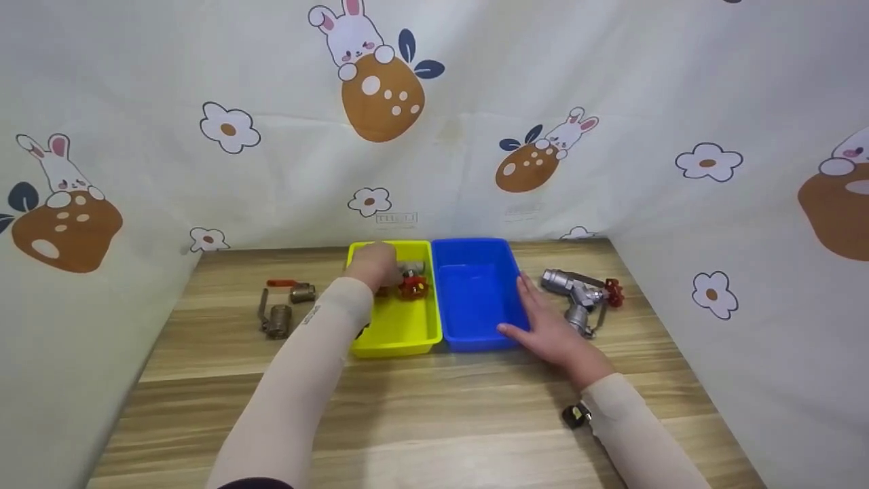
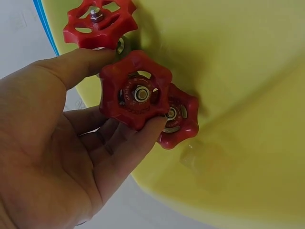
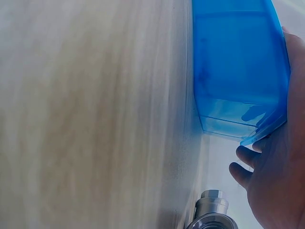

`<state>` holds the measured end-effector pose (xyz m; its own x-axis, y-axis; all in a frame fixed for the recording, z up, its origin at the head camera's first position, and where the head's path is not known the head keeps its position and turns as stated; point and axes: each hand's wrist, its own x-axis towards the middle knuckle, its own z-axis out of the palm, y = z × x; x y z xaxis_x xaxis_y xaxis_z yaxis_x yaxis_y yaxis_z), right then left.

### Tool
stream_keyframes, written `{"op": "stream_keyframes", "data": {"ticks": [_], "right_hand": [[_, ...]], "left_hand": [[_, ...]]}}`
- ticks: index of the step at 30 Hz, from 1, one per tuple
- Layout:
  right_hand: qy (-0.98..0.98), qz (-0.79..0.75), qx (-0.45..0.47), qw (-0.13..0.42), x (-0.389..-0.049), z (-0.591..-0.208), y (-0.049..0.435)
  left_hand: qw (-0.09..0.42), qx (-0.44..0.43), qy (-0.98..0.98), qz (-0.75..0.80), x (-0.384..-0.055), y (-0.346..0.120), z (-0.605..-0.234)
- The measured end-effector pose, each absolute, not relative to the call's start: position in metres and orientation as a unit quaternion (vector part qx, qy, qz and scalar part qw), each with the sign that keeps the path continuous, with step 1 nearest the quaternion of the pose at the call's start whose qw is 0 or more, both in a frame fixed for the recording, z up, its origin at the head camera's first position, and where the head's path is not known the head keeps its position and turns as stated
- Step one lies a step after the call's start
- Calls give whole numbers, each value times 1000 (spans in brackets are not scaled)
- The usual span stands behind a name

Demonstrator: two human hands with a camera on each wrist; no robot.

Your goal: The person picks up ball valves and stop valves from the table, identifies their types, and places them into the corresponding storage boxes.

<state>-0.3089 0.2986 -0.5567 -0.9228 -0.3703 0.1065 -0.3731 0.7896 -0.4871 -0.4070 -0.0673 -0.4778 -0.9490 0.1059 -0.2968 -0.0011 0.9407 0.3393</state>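
Note:
My left hand (image 1: 377, 265) reaches into the far left part of the yellow tray (image 1: 397, 352). In the left wrist view, its thumb and fingers grip a gate valve by its red handwheel (image 2: 136, 93). Two more red handwheels, one above (image 2: 100, 26) and one behind (image 2: 183, 117), crowd against it; the valve bodies are mostly hidden. The head view shows a valve with a red wheel (image 1: 412, 286) beside that hand. My right hand (image 1: 550, 333) rests on the right rim of the blue tray (image 1: 475, 299), fingers extended along its outer side and thumb over the near edge.
Left of the yellow tray lie two brass-coloured ball valves, one with a red lever (image 1: 302, 293), one with a grey lever (image 1: 278, 320). Silvery valves (image 1: 577, 294), one with a red handwheel, lie right of the blue tray. Patterned cloth (image 1: 461, 170) walls in the wooden table (image 1: 434, 421).

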Motion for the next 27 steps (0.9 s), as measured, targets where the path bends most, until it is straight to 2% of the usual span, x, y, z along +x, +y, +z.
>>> {"op": "stream_keyframes", "data": {"ticks": [10,27], "right_hand": [[-945,258,201,9,-310,-559,299],[-947,256,194,-1,-309,-556,299]], "left_hand": [[124,57,983,126,-409,-68,-482],[138,42,974,176,-401,-69,-479]]}}
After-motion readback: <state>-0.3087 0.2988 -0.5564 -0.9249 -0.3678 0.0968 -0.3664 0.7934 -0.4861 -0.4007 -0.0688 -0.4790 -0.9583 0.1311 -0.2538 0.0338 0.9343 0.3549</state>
